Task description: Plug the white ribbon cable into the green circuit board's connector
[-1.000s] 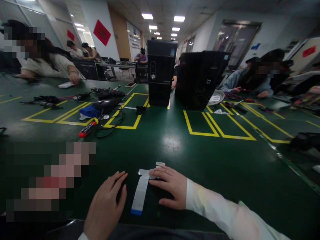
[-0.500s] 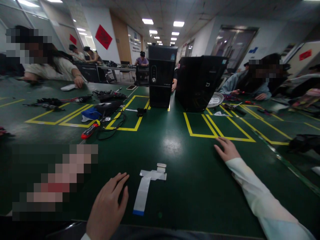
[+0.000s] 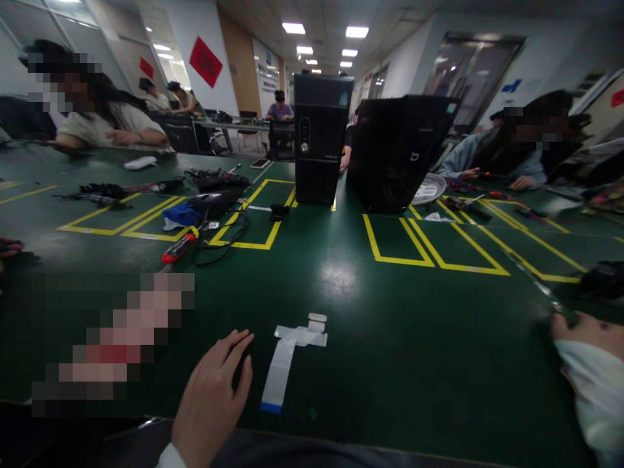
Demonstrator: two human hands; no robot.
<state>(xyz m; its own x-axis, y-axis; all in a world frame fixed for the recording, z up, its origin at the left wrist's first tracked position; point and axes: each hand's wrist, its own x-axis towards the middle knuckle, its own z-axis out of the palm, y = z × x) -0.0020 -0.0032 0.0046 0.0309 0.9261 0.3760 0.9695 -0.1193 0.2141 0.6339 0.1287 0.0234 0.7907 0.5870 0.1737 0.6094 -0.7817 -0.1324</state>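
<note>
My left hand [image 3: 210, 396] lies flat and open on the green table [image 3: 390, 338], fingers stretched out, just left of a white flat ribbon cable [image 3: 285, 364] with a blue tip. It holds nothing. My right hand [image 3: 587, 328] is far out at the right edge of view, in a white sleeve. Only its back shows; its fingers are hidden. A dark strip lies just beyond it.
Two black computer towers [image 3: 319, 146] [image 3: 397, 153] stand at the middle of the table among yellow marked boxes [image 3: 394, 244]. Cables, a red-handled screwdriver [image 3: 179, 248] and tools lie at the left. A white fan grille [image 3: 429, 188] is behind right. Other people work around the table.
My right hand left the ribbon cable and swung far to the right, now at the table's right edge. My left hand has stayed put.
</note>
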